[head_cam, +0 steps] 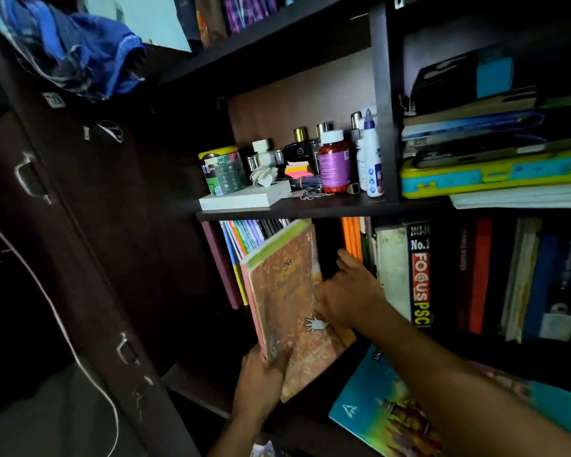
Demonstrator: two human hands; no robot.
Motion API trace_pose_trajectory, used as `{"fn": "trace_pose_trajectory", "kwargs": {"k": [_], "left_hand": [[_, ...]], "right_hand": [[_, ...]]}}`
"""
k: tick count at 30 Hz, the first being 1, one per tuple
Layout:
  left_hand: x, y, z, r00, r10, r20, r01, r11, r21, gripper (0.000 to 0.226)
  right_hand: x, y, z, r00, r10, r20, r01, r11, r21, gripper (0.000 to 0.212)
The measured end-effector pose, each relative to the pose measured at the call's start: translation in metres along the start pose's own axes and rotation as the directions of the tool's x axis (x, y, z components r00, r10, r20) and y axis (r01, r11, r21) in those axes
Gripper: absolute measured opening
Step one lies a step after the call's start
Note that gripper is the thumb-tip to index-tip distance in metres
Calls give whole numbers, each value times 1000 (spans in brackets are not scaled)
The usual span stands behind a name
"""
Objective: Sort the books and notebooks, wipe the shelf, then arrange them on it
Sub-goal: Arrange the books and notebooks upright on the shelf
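Note:
An orange-brown book [284,301] leans tilted out of the middle shelf, in front of a row of thin coloured notebooks [244,235]. My left hand [261,377] grips its lower corner, fingers curled round the edge. My right hand [346,291] reaches into the dark gap beside the book, fingers extended against orange spines [351,235] and the book's right edge. Thick upright books [419,275] fill the shelf to the right. A turquoise book [370,410] lies flat below my right forearm.
The shelf above [310,207] holds a white box, a tin, bottles, sticky notes and a glue bottle. Stacked books and a yellow-blue case [495,176] lie in the right compartment. A dark cupboard door [80,225] with handles stands left; blue cloth [73,51] hangs over its top.

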State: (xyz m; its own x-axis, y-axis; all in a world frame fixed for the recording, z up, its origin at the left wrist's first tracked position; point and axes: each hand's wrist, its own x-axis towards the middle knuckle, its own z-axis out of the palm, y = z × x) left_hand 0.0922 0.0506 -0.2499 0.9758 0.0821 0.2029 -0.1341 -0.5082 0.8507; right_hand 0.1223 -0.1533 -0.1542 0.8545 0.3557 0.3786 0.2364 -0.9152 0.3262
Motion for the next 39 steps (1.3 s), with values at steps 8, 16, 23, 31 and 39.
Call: {"fn": "trace_pose_trajectory", "kwargs": {"k": [8, 16, 23, 31, 39], "left_hand": [[5, 6, 2, 999, -36, 16, 38, 985, -171, 9], [5, 29, 38, 991, -33, -126, -4, 958, -288, 11], [6, 29, 40, 987, -87, -134, 19, 896, -444, 20], [6, 25, 43, 996, -1, 92, 23, 970, -241, 25], [37, 35, 69, 989, 150, 1, -150, 987, -57, 7]], "right_hand": [[-11, -6, 39, 971, 157, -179, -101, 952, 288, 51], [-14, 0, 39, 987, 74, -142, -35, 966, 255, 98], [-17, 1, 22, 994, 9, 111, -26, 988, 152, 104], [-16, -1, 37, 999, 38, -25, -32, 978, 207, 100], [-12, 3, 51, 974, -56, -218, 108, 967, 232, 47]]}}
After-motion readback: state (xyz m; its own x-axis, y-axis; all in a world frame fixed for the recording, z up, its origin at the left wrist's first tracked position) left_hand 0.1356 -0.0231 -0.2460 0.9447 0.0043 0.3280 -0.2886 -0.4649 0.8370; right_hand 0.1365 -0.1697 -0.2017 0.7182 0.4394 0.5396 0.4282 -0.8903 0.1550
